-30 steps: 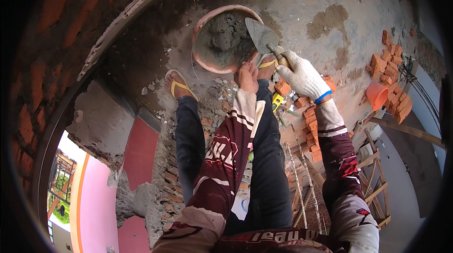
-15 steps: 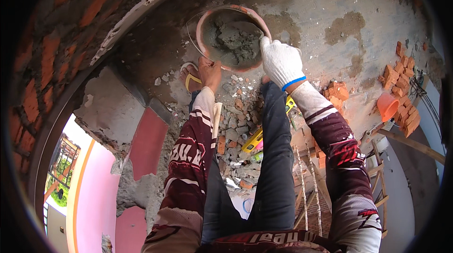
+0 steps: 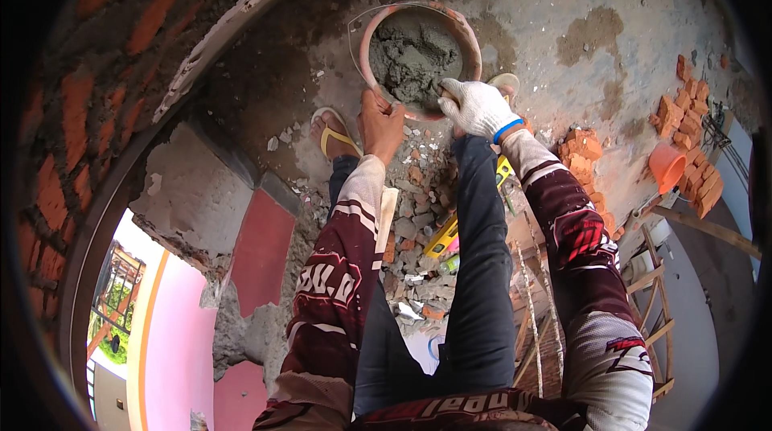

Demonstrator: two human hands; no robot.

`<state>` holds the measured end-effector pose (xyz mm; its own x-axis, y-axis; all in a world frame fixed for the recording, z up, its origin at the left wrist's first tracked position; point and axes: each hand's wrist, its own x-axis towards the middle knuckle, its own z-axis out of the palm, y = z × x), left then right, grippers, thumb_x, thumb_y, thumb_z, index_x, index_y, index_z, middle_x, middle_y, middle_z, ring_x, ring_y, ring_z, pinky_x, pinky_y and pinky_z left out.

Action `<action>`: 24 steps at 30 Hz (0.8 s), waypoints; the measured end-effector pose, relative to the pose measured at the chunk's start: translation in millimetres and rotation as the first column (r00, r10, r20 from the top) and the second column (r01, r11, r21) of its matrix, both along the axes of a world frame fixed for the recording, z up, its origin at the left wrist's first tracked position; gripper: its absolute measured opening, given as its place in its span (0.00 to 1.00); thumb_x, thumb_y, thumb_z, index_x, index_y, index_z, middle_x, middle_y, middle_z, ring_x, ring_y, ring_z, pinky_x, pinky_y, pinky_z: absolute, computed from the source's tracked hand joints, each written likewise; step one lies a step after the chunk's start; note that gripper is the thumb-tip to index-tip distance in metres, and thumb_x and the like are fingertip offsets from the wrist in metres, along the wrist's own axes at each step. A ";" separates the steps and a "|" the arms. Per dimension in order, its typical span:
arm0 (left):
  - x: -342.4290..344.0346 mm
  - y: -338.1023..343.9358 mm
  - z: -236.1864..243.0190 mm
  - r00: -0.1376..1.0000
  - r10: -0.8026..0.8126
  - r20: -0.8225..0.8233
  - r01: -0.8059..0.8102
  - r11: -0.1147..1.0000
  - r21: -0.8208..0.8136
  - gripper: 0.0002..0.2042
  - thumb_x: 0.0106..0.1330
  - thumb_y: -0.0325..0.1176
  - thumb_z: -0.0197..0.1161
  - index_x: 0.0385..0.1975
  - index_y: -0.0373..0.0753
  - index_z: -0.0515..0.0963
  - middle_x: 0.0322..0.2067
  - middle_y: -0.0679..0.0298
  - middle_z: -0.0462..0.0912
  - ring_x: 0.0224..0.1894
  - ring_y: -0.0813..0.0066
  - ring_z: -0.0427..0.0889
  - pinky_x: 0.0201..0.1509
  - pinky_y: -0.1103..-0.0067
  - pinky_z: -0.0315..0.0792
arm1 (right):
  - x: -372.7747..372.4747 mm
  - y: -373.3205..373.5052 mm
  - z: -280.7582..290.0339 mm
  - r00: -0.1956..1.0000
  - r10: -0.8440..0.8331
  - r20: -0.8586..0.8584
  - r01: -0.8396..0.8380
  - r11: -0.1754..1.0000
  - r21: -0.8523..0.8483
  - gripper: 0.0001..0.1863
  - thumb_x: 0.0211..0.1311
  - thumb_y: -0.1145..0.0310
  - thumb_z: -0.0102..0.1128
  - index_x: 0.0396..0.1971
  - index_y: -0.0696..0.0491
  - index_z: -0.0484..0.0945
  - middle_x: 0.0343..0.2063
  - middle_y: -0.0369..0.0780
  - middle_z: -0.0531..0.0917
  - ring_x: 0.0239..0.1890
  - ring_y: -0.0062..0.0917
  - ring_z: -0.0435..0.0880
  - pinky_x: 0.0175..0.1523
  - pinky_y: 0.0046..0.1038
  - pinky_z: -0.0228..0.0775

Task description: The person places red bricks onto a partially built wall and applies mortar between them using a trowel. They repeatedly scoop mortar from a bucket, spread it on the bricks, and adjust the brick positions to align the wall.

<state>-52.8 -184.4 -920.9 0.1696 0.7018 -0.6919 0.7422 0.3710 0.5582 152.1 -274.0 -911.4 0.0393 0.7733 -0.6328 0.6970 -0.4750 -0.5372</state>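
Note:
An orange bucket (image 3: 472, 39) with a thin wire handle (image 3: 349, 37) stands on the floor ahead of me, holding wet grey mortar (image 3: 414, 61). My left hand (image 3: 381, 127), bare, is closed on its near left rim. On the near right rim my right hand (image 3: 476, 108), in a white knitted glove with a blue cuff, is also closed. The undersides of the fingers on both hands are hidden.
Rubble (image 3: 410, 214) lies between my legs, with a yellow spirit level (image 3: 442, 236). Broken bricks (image 3: 683, 125) and an orange plastic container (image 3: 667, 167) are at right, near a wooden ladder (image 3: 655, 334). A brick wall (image 3: 76, 117) rises at left.
In the picture the bucket has shifted right and slightly up. My right hand has moved from its right side down to the near right rim. My right sandal now shows beside it.

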 end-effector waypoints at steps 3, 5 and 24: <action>-4.5 6.6 -3.7 1.000 -0.017 0.005 0.017 1.000 0.009 0.14 0.62 0.29 0.68 0.34 0.35 0.66 0.24 0.56 0.82 0.27 0.58 0.85 0.38 0.67 0.77 | -2.7 -7.8 22.0 0.962 0.128 0.241 -0.143 0.989 0.045 0.20 0.67 0.57 0.60 0.55 0.49 0.77 0.35 0.44 0.84 0.39 0.41 0.87 0.44 0.45 0.78; -5.5 11.8 -7.3 0.999 -0.002 0.037 0.001 1.000 0.030 0.14 0.62 0.29 0.68 0.34 0.35 0.66 0.23 0.55 0.82 0.27 0.58 0.85 0.39 0.66 0.77 | -2.9 -6.0 39.4 0.853 0.237 0.464 -0.293 0.955 0.049 0.22 0.64 0.58 0.62 0.57 0.49 0.76 0.37 0.42 0.83 0.41 0.39 0.86 0.46 0.42 0.77; -12.7 14.8 -0.3 0.982 -0.175 -0.065 0.175 0.984 -0.005 0.16 0.66 0.36 0.72 0.34 0.34 0.71 0.28 0.56 0.83 0.31 0.64 0.84 0.40 0.69 0.75 | -14.5 -19.2 11.4 0.996 -0.053 0.066 0.053 0.999 0.002 0.17 0.66 0.58 0.61 0.50 0.50 0.79 0.31 0.49 0.84 0.38 0.46 0.88 0.44 0.49 0.78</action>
<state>-65.4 -169.6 -921.1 0.2446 0.6653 -0.7053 0.8305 0.2317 0.5066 137.6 -293.2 -899.9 0.1214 0.7692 -0.6273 0.7049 -0.5118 -0.4912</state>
